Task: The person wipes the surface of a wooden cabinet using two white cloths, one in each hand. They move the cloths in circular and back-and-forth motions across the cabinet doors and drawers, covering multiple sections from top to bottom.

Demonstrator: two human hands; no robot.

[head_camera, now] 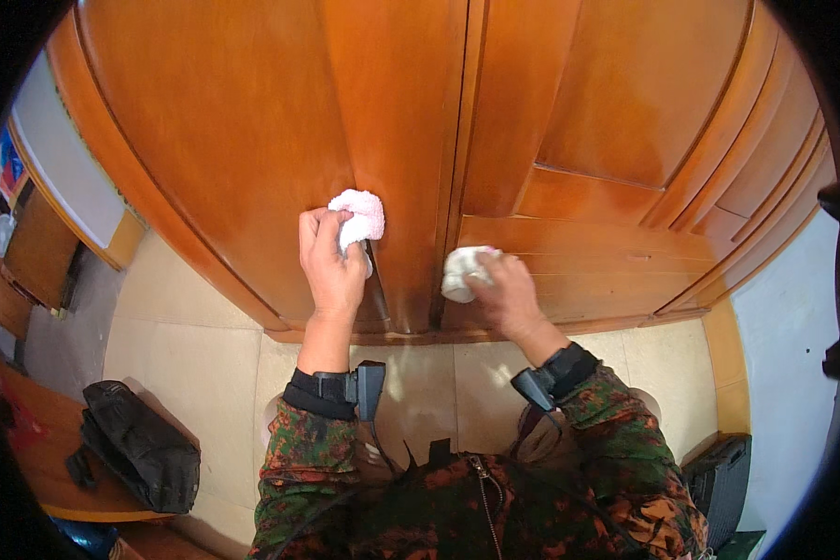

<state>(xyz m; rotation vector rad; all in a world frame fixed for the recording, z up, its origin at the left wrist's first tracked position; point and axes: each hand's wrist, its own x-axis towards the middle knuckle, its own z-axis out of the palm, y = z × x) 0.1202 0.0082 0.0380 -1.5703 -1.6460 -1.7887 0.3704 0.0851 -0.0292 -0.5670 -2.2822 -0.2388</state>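
Note:
Before me stands a wooden wardrobe (pixel 252 126) with a glossy orange-brown finish and panelled doors. My left hand (pixel 329 262) grips a bunched pink and white cloth (pixel 365 213) close to the left door, near its inner edge. A whitish folded cloth (pixel 460 274) is in my right hand (pixel 511 290), to the right of the dark gap between the doors. That hand is slightly blurred. I cannot tell whether either cloth touches the wood. Black straps with small devices sit on both wrists.
A black bag (pixel 143 448) lies on a wooden surface (pixel 105 507) at the lower left. Beige tiles (pixel 182 280) cover the floor. A black case-like object (pixel 721 483) leans by the white wall (pixel 784 315) at right. An open doorway shows wooden furniture (pixel 38 245) at far left.

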